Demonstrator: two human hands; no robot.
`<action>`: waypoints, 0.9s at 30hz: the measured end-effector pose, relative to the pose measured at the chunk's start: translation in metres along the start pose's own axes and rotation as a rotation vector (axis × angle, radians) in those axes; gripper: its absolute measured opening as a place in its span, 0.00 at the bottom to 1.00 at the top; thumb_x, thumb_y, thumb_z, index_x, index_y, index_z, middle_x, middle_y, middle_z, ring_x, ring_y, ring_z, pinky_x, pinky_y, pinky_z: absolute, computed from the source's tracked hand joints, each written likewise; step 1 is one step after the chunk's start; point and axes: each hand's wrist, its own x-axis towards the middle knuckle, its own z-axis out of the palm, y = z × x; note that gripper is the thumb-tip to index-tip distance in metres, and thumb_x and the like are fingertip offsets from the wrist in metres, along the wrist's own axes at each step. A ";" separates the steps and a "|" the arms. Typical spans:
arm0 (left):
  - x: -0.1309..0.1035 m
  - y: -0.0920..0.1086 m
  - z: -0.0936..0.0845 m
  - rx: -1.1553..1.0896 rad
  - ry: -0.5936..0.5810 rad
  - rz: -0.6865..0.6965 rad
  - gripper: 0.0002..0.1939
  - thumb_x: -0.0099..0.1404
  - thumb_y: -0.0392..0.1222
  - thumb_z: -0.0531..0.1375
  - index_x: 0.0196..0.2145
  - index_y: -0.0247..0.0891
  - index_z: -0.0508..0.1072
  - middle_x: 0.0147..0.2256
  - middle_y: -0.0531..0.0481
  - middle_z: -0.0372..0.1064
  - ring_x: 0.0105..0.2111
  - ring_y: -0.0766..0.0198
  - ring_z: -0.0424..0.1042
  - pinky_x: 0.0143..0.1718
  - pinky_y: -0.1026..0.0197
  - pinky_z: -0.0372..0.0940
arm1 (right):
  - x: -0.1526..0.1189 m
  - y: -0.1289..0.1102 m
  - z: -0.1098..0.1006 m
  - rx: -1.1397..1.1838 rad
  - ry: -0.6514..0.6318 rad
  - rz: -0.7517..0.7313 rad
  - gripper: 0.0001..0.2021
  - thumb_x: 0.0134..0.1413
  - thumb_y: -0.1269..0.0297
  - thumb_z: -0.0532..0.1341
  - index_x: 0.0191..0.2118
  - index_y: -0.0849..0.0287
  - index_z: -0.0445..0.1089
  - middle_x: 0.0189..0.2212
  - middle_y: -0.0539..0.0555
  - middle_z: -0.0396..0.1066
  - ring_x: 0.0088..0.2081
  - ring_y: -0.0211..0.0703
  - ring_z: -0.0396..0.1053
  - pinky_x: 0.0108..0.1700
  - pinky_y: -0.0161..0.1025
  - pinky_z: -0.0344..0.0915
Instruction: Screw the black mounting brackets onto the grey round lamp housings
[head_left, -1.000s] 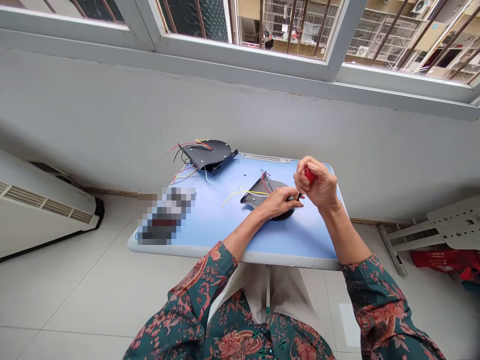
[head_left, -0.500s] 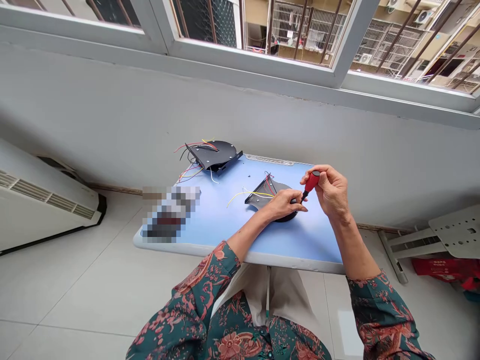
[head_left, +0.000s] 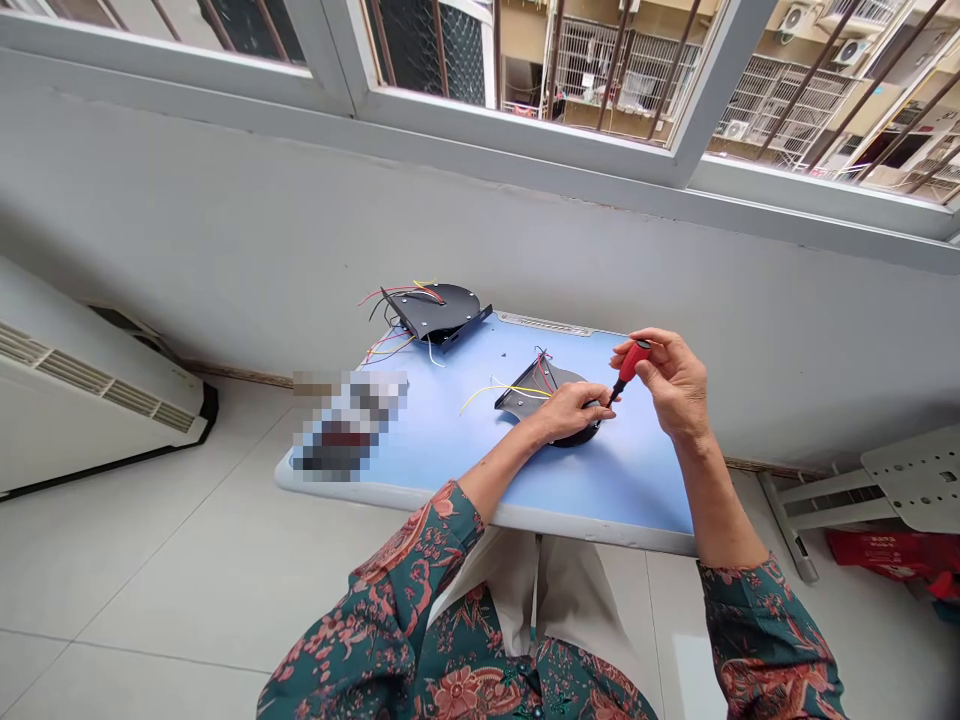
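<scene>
And here's the blue desk (head_left: 435,430), near plate (head_left: 529,404) lying on it! Beyond that plate, a dark speck (head_left: 503,354); beyond and left, far plate (head_left: 442,312); left, pixelated items (head_left: 345,430).

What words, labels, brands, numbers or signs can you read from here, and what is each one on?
No text is readable.
Red bundle on the floor: pale marks like lettering, too small and blurred to read.
Metal strip at the far edge of the table: dark pattern, cannot tell whether it is lettering.
Screwdriver, near black plate, far black plate: no lettering visible.
</scene>
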 end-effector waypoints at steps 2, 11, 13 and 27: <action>0.000 0.001 0.000 0.013 0.007 -0.014 0.11 0.64 0.39 0.62 0.26 0.39 0.65 0.36 0.51 0.76 0.48 0.56 0.77 0.50 0.58 0.67 | -0.002 0.003 -0.003 -0.006 -0.004 -0.018 0.14 0.62 0.60 0.66 0.52 0.52 0.70 0.43 0.53 0.80 0.41 0.45 0.79 0.48 0.49 0.77; 0.000 0.002 0.001 -0.071 0.007 0.007 0.15 0.63 0.36 0.64 0.25 0.40 0.60 0.36 0.50 0.75 0.53 0.56 0.76 0.51 0.60 0.66 | -0.008 -0.002 0.007 -0.393 0.151 -0.049 0.16 0.57 0.62 0.68 0.52 0.50 0.75 0.40 0.49 0.77 0.40 0.42 0.76 0.51 0.47 0.76; 0.000 0.001 0.002 -0.105 0.006 0.004 0.15 0.63 0.36 0.64 0.25 0.40 0.60 0.36 0.50 0.75 0.54 0.55 0.75 0.50 0.61 0.66 | -0.006 -0.005 0.005 -0.335 0.045 -0.049 0.16 0.61 0.65 0.64 0.54 0.50 0.75 0.41 0.50 0.78 0.40 0.42 0.78 0.51 0.48 0.76; 0.001 0.004 -0.001 0.078 -0.006 0.014 0.16 0.63 0.39 0.67 0.25 0.40 0.62 0.35 0.53 0.74 0.48 0.59 0.75 0.46 0.63 0.65 | -0.007 -0.006 0.003 -0.235 0.042 0.095 0.18 0.56 0.61 0.68 0.53 0.53 0.76 0.34 0.50 0.77 0.39 0.44 0.77 0.50 0.50 0.76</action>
